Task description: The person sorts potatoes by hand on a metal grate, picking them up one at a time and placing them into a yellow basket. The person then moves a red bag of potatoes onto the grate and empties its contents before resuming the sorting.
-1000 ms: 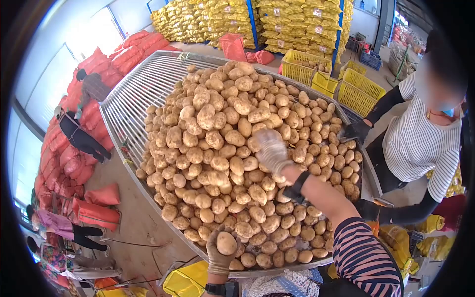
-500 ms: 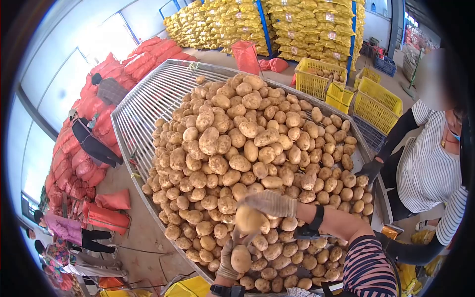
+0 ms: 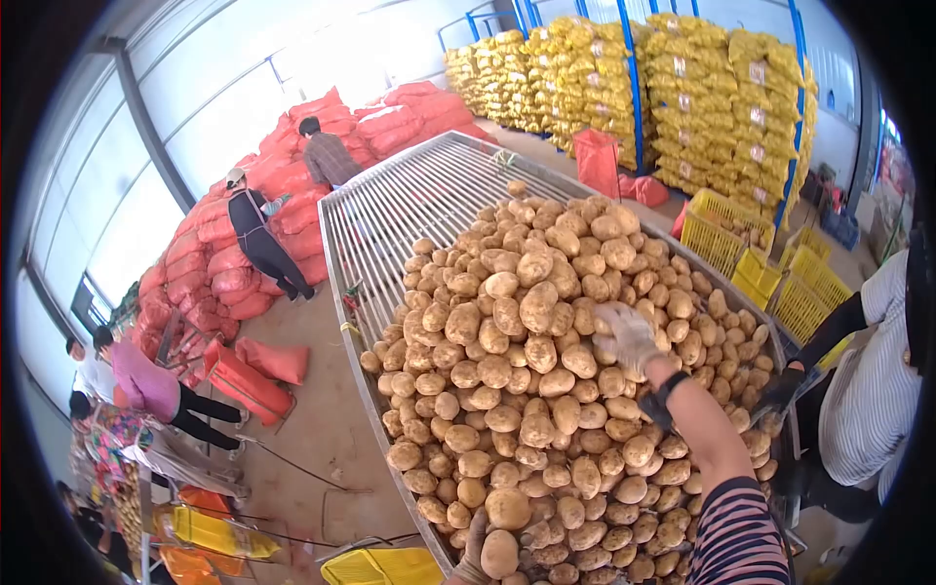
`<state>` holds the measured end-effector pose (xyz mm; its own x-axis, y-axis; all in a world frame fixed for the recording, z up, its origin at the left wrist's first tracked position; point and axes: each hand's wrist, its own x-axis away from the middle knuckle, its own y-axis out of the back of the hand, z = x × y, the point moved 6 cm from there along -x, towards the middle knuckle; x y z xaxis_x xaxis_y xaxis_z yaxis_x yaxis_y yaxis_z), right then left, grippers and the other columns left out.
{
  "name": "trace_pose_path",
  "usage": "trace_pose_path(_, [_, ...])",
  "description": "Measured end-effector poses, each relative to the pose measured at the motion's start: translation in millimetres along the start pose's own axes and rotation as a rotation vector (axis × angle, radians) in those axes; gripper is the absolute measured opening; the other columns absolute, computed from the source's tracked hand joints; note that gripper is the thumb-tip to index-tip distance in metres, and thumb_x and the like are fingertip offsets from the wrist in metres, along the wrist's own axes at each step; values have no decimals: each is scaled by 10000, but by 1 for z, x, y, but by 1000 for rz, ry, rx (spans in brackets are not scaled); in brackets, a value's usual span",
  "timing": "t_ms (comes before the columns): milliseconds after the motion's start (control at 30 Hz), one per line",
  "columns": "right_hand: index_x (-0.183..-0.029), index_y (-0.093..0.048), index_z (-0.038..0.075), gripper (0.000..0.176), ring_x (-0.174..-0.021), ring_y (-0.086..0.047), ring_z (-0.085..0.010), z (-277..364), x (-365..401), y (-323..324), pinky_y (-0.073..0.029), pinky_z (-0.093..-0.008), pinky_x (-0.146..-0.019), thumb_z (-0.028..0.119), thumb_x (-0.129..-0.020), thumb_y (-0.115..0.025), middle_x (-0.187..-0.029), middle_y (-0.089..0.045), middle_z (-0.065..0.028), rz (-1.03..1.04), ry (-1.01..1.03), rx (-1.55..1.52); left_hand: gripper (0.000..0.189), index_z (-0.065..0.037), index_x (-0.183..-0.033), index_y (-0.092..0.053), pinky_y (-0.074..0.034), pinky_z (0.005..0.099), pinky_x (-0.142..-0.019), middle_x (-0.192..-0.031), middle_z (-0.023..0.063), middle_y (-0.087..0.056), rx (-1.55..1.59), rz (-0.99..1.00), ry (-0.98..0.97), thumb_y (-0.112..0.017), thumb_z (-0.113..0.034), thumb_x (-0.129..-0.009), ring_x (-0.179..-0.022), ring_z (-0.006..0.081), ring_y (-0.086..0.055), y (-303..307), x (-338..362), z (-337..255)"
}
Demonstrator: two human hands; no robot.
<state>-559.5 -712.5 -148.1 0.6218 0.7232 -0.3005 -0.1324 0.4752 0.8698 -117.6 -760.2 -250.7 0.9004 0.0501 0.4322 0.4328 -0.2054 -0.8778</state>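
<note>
A large heap of potatoes [image 3: 526, 370] covers the slatted metal table [image 3: 390, 219]. My right hand [image 3: 624, 336], in a pale work glove, lies on the right slope of the heap. Its fingers reach forward over the potatoes, with nothing visibly gripped. At the bottom edge my gloved left hand [image 3: 472, 554] is partly out of view. It is closed against a smooth potato [image 3: 499, 554], and a larger potato [image 3: 508, 508] rests just above its fingers. Part of its grip is hidden behind them.
A co-worker in a striped top [image 3: 873, 390] stands at the right, a dark-gloved hand [image 3: 778, 392] at the table's edge. Yellow crates [image 3: 814, 292] stand beyond. Red sacks [image 3: 205, 263] are piled at left, and stacked yellow sacks [image 3: 692, 97] stand behind. Other people work at left.
The view has swung left. My right hand has moved from beside my left hand up the heap, away from the large potato. That potato now sits by my left hand.
</note>
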Motion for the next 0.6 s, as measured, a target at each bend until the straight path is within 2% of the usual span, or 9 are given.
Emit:
trace_pose_path(67, [-1395,-484,138,592,-1109,-589,-350,58,46,37,-492,-400,-995,383,-890,-674,-1236,-581,-147,-97,-263,-385,936,-43,-1430,-420,-521,458,-842,-1228,191,-587,-5,10,-39,-558,-746,-828,-1035,332,-577,4,15,-4])
trace_pose_path(167, [-1215,-561,99,274,-853,-633,-156,51,106,-82,-580,-247,-701,263,-998,-580,-1018,-632,-25,-84,-379,-1606,965,-52,-1455,-400,-514,487,-880,-1269,201,-575,-5,18,-87,-541,-766,-822,-1094,351,-568,12,40,-11])
trace_pose_path(200, [-1166,-591,93,187,-825,-622,-118,119,129,-54,-581,-235,-653,190,-1011,-550,-959,-638,6,53,-207,-1613,975,-54,-1463,-394,-512,496,-892,-1283,204,-571,-5,22,-106,-535,-773,-820,-1114,357,-565,12,49,-16])
trace_pose_path(233, [-1077,-627,83,159,-818,-630,-118,143,151,-103,-582,-234,-650,211,-987,-604,-926,-632,21,411,-303,-2213,985,-57,-1471,-387,-509,506,-905,-1297,207,-566,-5,28,-127,-529,-780,-818,-1134,364,-562,14,59,-18])
trace_pose_path(300, [-1036,-662,88,216,-807,-627,-108,256,195,-52,-566,-241,-644,295,-982,-630,-902,-633,2,258,-246,-1512,1005,-63,-1488,-374,-505,525,-930,-1324,214,-558,-6,44,-161,-518,-794,-813,-1174,376,-556,17,80,-28])
trace_pose_path(367, [-1143,-679,81,332,-856,-638,-111,310,226,-84,-560,-260,-714,360,-964,-663,-938,-675,-33,284,-290,-1260,1025,-68,-1504,-360,-500,543,-956,-1352,221,-550,17,58,-208,-506,-808,-809,-1214,389,-550,24,107,-37])
trace_pose_path(467, [-1262,-647,59,395,-953,-644,-122,383,251,-134,-546,-268,-797,348,-994,-626,-1019,-708,-69,552,-388,-979,1045,-74,-1521,-347,-495,562,-981,-1380,227,-541,109,24,-350,-494,-821,-805,-1253,402,-544,54,164,-55])
trace_pose_path(567, [-1330,-590,20,496,-1050,-618,-136,460,272,-143,-512,-289,-895,398,-1009,-586,-1181,-676,-104,635,-257,-1042,1070,-125,-1529,-341,-328,663,-1111,-1529,176,-415,735,365,-182,-452,-877,-776,-1392,425,-406,88,219,-59])
trace_pose_path(600, [-1383,-543,36,515,-1085,-625,-187,469,290,-175,-496,-307,-942,388,-1008,-576,-1199,-657,-132,699,-172,-1075,1045,-128,-1509,-374,-360,663,-1090,-1506,176,-441,131,-16,-336,-463,-870,-778,-1372,438,-424,136,230,-61])
